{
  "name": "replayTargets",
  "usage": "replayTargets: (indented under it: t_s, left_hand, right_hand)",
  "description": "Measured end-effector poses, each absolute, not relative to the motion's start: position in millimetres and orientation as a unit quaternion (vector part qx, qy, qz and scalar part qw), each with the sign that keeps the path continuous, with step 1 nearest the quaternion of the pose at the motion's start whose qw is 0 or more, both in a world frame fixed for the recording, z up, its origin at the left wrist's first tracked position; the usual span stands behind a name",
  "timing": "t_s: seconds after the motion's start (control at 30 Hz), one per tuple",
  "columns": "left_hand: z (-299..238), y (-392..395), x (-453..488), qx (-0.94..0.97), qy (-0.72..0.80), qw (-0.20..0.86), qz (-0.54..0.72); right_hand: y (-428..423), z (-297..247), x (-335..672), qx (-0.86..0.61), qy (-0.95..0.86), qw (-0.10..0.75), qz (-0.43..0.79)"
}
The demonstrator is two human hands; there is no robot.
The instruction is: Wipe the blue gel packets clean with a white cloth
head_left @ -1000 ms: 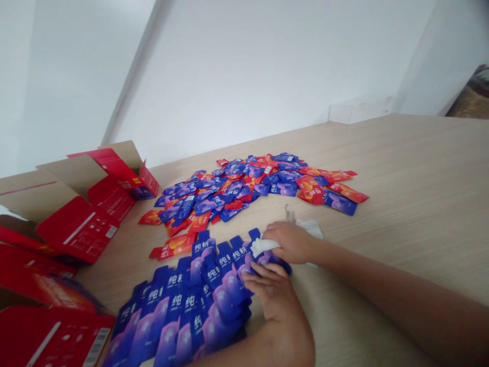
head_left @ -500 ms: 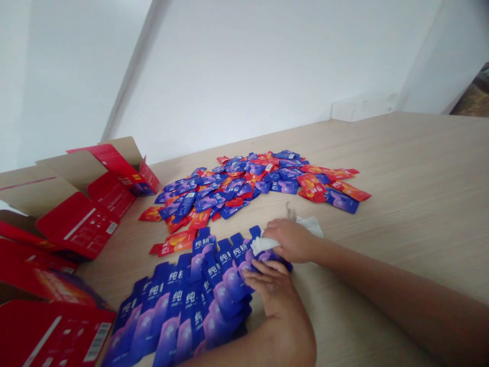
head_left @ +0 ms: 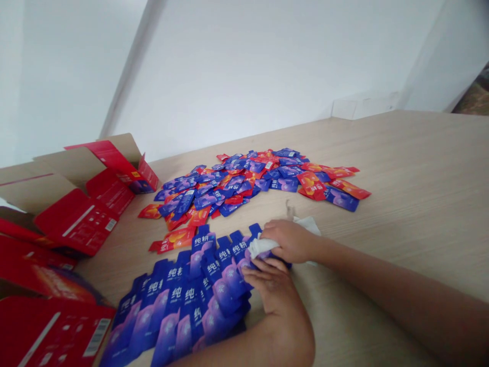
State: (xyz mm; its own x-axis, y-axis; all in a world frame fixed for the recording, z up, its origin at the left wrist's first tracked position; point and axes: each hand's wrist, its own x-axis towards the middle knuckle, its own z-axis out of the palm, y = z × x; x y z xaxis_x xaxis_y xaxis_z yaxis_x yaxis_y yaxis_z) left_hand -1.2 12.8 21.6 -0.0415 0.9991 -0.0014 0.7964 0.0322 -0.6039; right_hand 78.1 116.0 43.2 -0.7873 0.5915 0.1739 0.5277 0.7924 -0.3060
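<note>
My right hand (head_left: 288, 239) is closed around a bunched white cloth (head_left: 264, 247), whose other end sticks out behind the hand. The cloth presses on the right end of a row of overlapping blue-purple pouches (head_left: 179, 300) with white lettering. Just below it, my left hand (head_left: 267, 283) lies on the same pouches with its fingers stretched out, close to the cloth. My left palm and the pouches directly beneath the fingers are hidden.
Beyond the row spreads a loose pile of blue and red-orange pouches (head_left: 229, 186). Several open red cardboard boxes (head_left: 76, 219) stand along the left side. A white box (head_left: 362, 106) sits by the wall on the wooden table (head_left: 412, 204).
Both hands stay at the right end of the pouch row, and the cloth has shifted very slightly left. The whole view has moved a little.
</note>
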Motion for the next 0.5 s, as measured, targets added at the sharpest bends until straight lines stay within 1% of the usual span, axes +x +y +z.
replayTargets:
  t_s: [0.13, 0.23, 0.33, 0.4, 0.5]
  left_hand:
    - [22, 12, 0, -0.651, -0.698, 0.223, 0.198]
    - [20, 11, 0, -0.651, -0.706, 0.223, 0.169]
    - [19, 12, -1, -0.653, -0.714, 0.204, 0.148]
    - [19, 14, -1, -0.648, -0.720, 0.194, 0.158]
    - [19, 15, -1, -0.646, -0.712, 0.205, 0.183]
  right_hand:
    - [130, 39, 89, -0.368, -0.915, 0.122, 0.108]
    - [128, 44, 91, -0.380, -0.912, 0.123, 0.097]
    - [116, 50, 84, -0.339, -0.925, 0.137, 0.105]
    - [109, 53, 79, -0.287, -0.942, 0.121, 0.125]
    - [110, 50, 77, -0.280, -0.944, 0.108, 0.139]
